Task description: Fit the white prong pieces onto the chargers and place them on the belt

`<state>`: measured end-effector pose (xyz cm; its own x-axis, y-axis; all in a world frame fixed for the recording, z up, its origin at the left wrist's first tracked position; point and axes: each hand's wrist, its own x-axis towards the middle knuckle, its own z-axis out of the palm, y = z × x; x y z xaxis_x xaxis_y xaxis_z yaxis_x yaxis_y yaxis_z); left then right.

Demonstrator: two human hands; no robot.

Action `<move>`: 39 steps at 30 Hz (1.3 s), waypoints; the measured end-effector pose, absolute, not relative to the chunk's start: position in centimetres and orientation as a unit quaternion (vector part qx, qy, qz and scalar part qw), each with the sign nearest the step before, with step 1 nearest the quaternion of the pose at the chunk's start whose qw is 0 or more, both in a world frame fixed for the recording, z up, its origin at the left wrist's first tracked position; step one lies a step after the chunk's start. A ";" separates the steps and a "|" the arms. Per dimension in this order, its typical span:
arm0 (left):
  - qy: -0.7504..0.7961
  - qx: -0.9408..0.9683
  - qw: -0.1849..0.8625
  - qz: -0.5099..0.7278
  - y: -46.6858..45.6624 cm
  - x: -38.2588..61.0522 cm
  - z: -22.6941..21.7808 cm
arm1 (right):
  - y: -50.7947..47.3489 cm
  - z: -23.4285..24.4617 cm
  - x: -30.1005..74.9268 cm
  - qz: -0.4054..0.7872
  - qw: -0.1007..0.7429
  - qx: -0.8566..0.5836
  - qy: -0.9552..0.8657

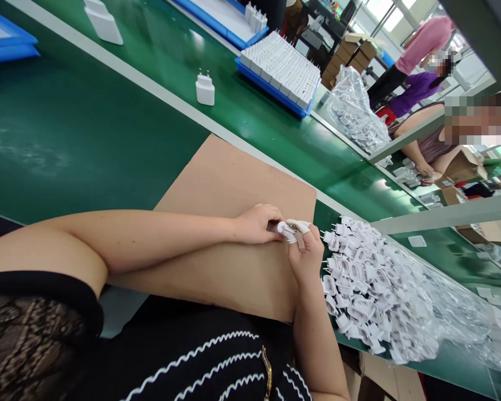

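Observation:
My left hand and my right hand meet over a brown cardboard sheet on the green bench. Both are pinched on one small white plug part held between them. White finger cots cover some fingertips of my right hand. Just right of my hands lies a big heap of the same white plug parts on clear plastic.
A white charger stands alone on the green belt. Behind it a blue tray holds rows of white chargers. A clear bag of parts lies further right. Another person works at the far right; others stand behind.

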<state>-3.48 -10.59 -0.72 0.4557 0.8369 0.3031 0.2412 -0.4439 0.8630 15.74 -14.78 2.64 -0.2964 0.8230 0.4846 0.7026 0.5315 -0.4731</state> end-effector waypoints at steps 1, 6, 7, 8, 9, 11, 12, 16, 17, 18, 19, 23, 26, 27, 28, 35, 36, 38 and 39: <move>0.357 0.758 0.391 0.381 -10.6 -3.5 -0.7 | -14.7 2.7 15.8 0.090 0.350 -0.478 -0.801; 0.356 0.755 0.394 0.385 -10.6 -3.5 -0.8 | -14.4 3.0 16.0 0.053 0.316 -0.489 -0.811; 0.357 0.754 0.393 0.387 -10.6 -3.5 -0.9 | -14.4 3.0 16.1 0.027 0.307 -0.494 -0.813; 0.358 0.752 0.393 0.389 -10.6 -3.5 -1.0 | -14.4 3.1 16.1 0.001 0.296 -0.501 -0.813; 0.359 0.750 0.394 0.390 -10.6 -3.5 -1.0 | -14.5 3.2 16.0 -0.021 0.284 -0.508 -0.813; 0.362 0.746 0.402 0.389 -10.6 -3.4 -1.2 | -14.7 3.4 15.8 -0.047 0.263 -0.517 -0.814; 0.364 0.742 0.409 0.386 -10.5 -3.4 -1.2 | -14.7 3.6 15.6 -0.054 0.256 -0.516 -0.816; 0.375 0.724 0.440 0.376 -10.3 -3.3 -1.3 | -14.6 4.3 15.3 -0.083 0.248 -0.506 -0.822; 0.378 0.720 0.444 0.375 -10.2 -3.2 -1.3 | -14.5 4.4 15.4 -0.085 0.244 -0.505 -0.823; 0.383 0.718 0.445 0.374 -10.2 -3.2 -1.3 | -14.3 4.4 15.4 -0.082 0.239 -0.507 -0.824; 0.389 0.717 0.443 0.372 -10.2 -3.2 -1.3 | -14.2 4.4 15.5 -0.073 0.235 -0.510 -0.824; 0.392 0.723 0.427 0.376 -10.3 -3.2 -1.3 | -14.0 3.5 15.9 -0.017 0.248 -0.529 -0.812; 0.380 0.736 0.409 0.383 -10.6 -3.1 -1.3 | -14.1 2.5 15.8 0.029 0.284 -0.544 -0.789; 0.381 0.739 0.402 0.383 -10.8 -3.1 -1.2 | -14.1 2.1 15.8 0.045 0.295 -0.548 -0.782; 0.385 0.740 0.397 0.383 -11.0 -3.1 -1.2 | -14.1 1.9 15.8 0.061 0.306 -0.548 -0.776; 0.421 0.673 0.500 0.347 -8.2 -2.7 -0.5 | -14.1 2.9 18.1 -0.007 0.273 -0.638 -0.720; 0.433 0.668 0.493 0.350 -6.9 -2.6 -0.4 | -14.1 3.1 18.6 -0.044 0.230 -0.678 -0.697; 0.460 0.665 0.463 0.362 -3.9 -2.3 -0.2 | -14.2 3.3 19.5 -0.085 0.137 -0.733 -0.661; 0.476 0.665 0.443 0.367 -2.2 -2.1 -0.1 | -14.2 3.3 19.8 -0.088 0.099 -0.746 -0.653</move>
<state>-2.13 -2.20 -0.14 0.2777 0.9585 0.0653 0.3084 -0.1533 0.9388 19.81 -14.22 3.31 0.1328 0.9562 0.2608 0.9911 -0.1285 -0.0338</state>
